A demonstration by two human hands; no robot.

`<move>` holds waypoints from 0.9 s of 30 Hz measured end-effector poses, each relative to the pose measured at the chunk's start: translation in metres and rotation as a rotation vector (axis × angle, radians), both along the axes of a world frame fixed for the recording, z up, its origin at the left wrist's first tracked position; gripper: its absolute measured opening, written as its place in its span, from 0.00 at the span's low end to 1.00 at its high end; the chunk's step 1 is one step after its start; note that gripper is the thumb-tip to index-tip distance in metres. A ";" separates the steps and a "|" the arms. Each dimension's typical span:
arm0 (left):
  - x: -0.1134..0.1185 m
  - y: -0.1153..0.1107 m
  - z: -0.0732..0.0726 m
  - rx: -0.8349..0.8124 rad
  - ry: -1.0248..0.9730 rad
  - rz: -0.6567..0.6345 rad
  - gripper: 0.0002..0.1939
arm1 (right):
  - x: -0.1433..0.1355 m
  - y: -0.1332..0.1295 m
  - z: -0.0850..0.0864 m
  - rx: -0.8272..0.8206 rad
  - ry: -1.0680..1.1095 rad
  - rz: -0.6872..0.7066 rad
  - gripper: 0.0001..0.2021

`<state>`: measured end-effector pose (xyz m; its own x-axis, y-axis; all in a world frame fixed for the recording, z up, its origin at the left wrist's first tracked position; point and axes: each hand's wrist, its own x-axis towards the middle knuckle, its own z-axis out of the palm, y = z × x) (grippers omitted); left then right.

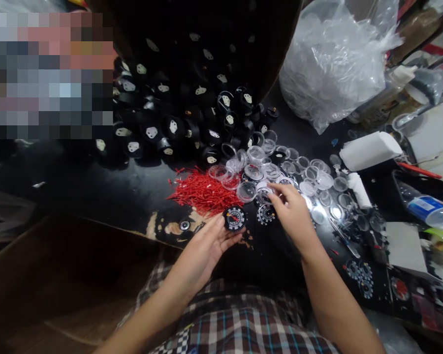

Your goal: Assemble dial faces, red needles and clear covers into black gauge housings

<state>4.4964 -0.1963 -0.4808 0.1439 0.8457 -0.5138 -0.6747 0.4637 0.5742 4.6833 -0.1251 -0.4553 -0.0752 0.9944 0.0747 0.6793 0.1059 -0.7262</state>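
left hand [212,241] clamped on a black dial gauge [236,218] near the desk's [92,184] near edge; right hand [292,209] at clear covers [254,172], grip cannot be told.

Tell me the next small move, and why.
Probably bring one clear cover over to the gauge with the right hand: the left hand holds that gauge with its red needle showing, it appears uncovered, and the right fingers are at the covers.

Round black gauge [235,218], white markings and red needle on its upturned face (held in the left hand [212,241]), clear round covers [271,171] loosely heaped beyond, some overlapping.
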 end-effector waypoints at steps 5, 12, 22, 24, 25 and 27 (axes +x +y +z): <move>0.003 0.004 0.000 -0.008 -0.003 -0.048 0.16 | -0.025 -0.030 0.016 -0.067 0.196 0.210 0.14; 0.006 -0.002 -0.005 0.223 0.237 -0.128 0.20 | -0.039 -0.033 0.019 -0.050 0.113 0.223 0.11; 0.013 -0.011 0.007 0.353 0.537 -0.171 0.18 | -0.055 -0.030 0.010 0.155 0.056 0.068 0.19; 0.016 -0.008 0.005 0.381 0.624 -0.152 0.17 | -0.060 -0.027 0.006 0.197 0.079 0.050 0.19; 0.016 -0.005 0.003 0.388 0.646 -0.147 0.17 | -0.063 -0.025 0.004 0.205 0.090 0.043 0.20; 0.009 -0.003 -0.002 0.382 0.643 -0.155 0.17 | -0.068 -0.024 0.002 0.168 0.098 0.060 0.20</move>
